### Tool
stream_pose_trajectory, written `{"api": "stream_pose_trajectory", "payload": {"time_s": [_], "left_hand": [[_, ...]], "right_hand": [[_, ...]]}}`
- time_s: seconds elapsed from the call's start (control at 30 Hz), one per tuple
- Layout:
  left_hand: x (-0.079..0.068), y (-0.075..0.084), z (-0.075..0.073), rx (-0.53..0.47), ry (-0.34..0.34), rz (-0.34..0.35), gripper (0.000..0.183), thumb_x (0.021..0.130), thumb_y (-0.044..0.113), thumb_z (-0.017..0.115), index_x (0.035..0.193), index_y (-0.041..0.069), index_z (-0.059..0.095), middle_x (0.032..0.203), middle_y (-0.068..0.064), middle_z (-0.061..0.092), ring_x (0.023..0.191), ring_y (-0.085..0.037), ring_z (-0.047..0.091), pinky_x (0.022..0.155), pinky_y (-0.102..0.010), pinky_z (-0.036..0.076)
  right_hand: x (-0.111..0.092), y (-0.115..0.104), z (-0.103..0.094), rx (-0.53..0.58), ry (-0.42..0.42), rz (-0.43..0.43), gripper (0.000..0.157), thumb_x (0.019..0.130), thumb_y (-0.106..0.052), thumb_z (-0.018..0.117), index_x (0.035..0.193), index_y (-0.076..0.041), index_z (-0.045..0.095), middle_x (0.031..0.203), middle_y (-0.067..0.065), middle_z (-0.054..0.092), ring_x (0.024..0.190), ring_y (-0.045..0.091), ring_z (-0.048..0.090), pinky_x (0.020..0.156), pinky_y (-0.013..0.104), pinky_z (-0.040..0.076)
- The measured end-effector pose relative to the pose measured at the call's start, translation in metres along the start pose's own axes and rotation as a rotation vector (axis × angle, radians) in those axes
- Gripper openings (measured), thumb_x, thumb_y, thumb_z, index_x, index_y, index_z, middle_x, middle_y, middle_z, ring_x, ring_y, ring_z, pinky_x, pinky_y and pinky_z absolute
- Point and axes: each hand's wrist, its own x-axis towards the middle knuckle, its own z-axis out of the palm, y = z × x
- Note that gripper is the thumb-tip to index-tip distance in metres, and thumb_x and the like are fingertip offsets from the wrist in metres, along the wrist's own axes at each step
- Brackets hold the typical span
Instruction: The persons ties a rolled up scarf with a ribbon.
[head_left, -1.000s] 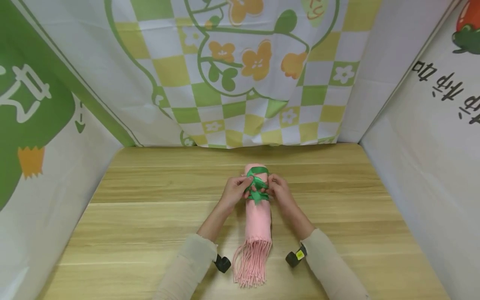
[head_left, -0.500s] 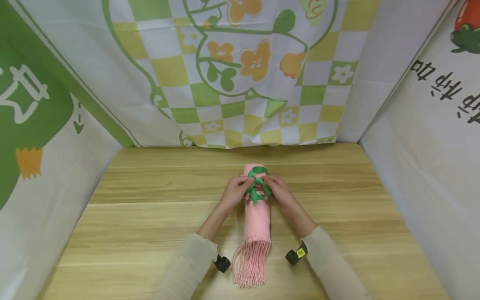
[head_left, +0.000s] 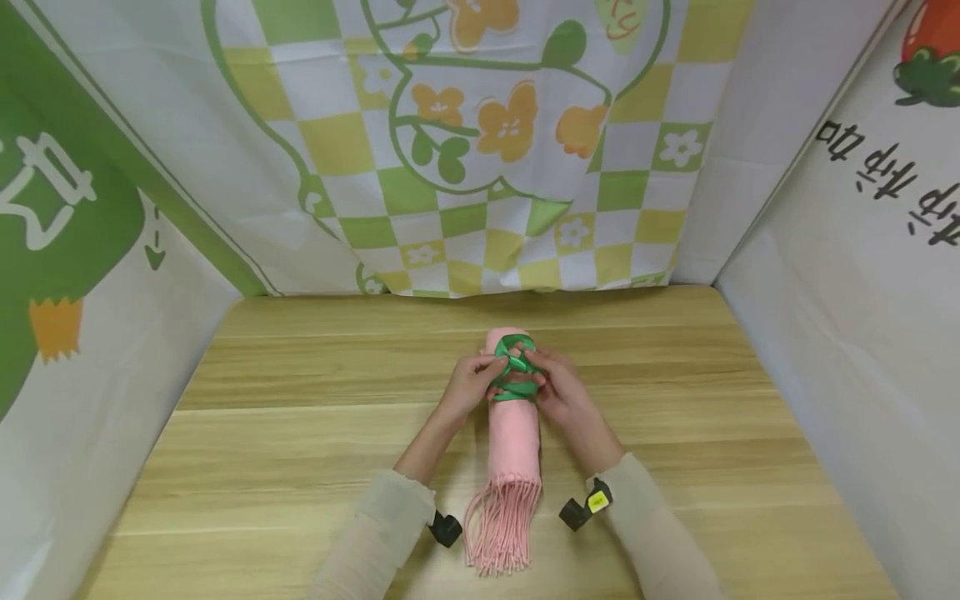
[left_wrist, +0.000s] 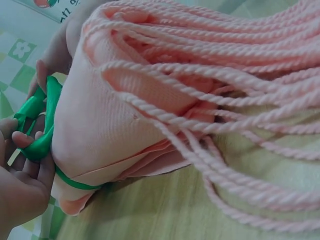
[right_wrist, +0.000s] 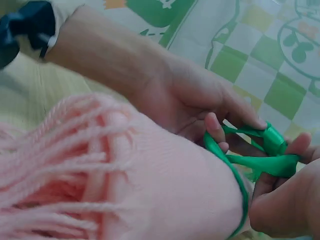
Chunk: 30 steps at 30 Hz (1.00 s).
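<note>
A rolled pink scarf (head_left: 514, 442) lies lengthwise on the table, its fringe of twisted tassels (head_left: 498, 529) toward the person. Around its far part runs a green satin ribbon (head_left: 516, 390), with loops standing up on top. My left hand (head_left: 471, 383) is at the roll's left side and pinches the ribbon between thumb and fingers. From the right side my right hand (head_left: 562, 390) also pinches a ribbon loop. In the left wrist view the ribbon (left_wrist: 37, 145) winds between the fingers. How the loops cross is partly hidden by the fingers.
The wooden table (head_left: 300, 467) extends around the scarf. At its back hangs a checked, flowered cloth (head_left: 465, 200), and printed white panels stand on both sides. A small black camera (head_left: 446, 528) sits at the left wrist and another (head_left: 585, 505) at the right.
My right hand has shifted and turned slightly over the ribbon. The ribbon end that hung down the front no longer shows there, and the loops have changed shape. My left hand stays nearly still.
</note>
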Motion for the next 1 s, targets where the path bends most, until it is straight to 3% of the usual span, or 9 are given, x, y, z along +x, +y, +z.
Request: {"api": "stream_pose_trajectory", "payload": {"time_s": [0.13,0.23,0.37,0.47,0.63,0.83,1.0], "left_hand": [[0.0,-0.004,-0.001,-0.048,0.015,-0.013,0.033,0.102,0.017,0.056,0.078,-0.005,0.061,0.053,0.004,0.042,0.049,-0.006,0.043,0.056,-0.018,0.047],[0.0,-0.005,-0.001,-0.073,0.02,-0.013,0.032,0.102,0.016,0.057,0.077,-0.004,0.061,0.051,0.004,0.041,0.049,-0.006,0.042,0.058,-0.018,0.049],[0.0,-0.006,0.0,-0.1,0.019,-0.018,0.034,0.102,0.016,0.057,0.082,-0.011,0.06,0.052,0.004,0.041,0.049,-0.006,0.041,0.059,-0.018,0.05],[-0.001,-0.006,0.0,-0.117,0.016,-0.021,0.036,0.103,0.015,0.056,0.088,-0.017,0.059,0.054,0.004,0.042,0.05,-0.006,0.042,0.059,-0.017,0.048],[-0.001,-0.007,0.0,-0.16,0.018,-0.042,0.032,0.102,0.014,0.056,0.105,-0.017,0.065,0.055,0.004,0.044,0.052,-0.006,0.043,0.059,-0.017,0.048],[-0.001,-0.012,-0.003,-0.179,-0.014,0.011,0.037,0.103,0.019,0.056,0.1,-0.016,0.065,0.055,0.004,0.042,0.058,-0.007,0.042,0.055,-0.019,0.039],[-0.001,-0.017,-0.005,-0.299,-0.031,-0.011,0.041,0.104,0.022,0.052,0.121,-0.014,0.062,0.071,0.006,0.058,0.054,-0.005,0.041,0.059,-0.017,0.044]], "right_hand": [[0.001,0.005,-0.002,0.08,-0.052,0.056,0.035,0.107,-0.009,0.041,0.09,-0.011,0.072,0.071,-0.006,0.07,0.046,-0.003,0.048,0.051,0.008,0.042],[0.001,0.009,-0.004,0.126,-0.065,0.049,0.033,0.108,-0.011,0.038,0.096,-0.012,0.068,0.081,-0.005,0.073,0.045,-0.005,0.044,0.048,0.006,0.036],[0.001,0.011,-0.003,0.173,-0.051,-0.001,0.021,0.109,-0.013,0.035,0.112,-0.01,0.056,0.095,-0.003,0.074,0.044,-0.004,0.038,0.046,0.007,0.031],[0.001,0.013,-0.001,0.177,-0.038,-0.034,0.021,0.11,-0.016,0.032,0.117,-0.009,0.051,0.101,-0.003,0.073,0.042,-0.004,0.035,0.045,0.007,0.029],[0.003,0.014,-0.001,0.183,0.013,-0.079,0.023,0.11,-0.019,0.033,0.112,-0.008,0.054,0.102,-0.004,0.072,0.041,-0.004,0.036,0.04,0.007,0.027],[0.003,0.016,0.002,0.174,0.124,-0.139,0.019,0.109,-0.021,0.036,0.115,-0.006,0.048,0.095,-0.002,0.074,0.042,-0.004,0.037,0.04,0.007,0.029],[0.004,0.018,0.004,0.147,0.196,-0.162,0.021,0.109,-0.022,0.037,0.115,-0.005,0.048,0.09,-0.002,0.073,0.045,-0.002,0.038,0.043,0.009,0.03]]}}
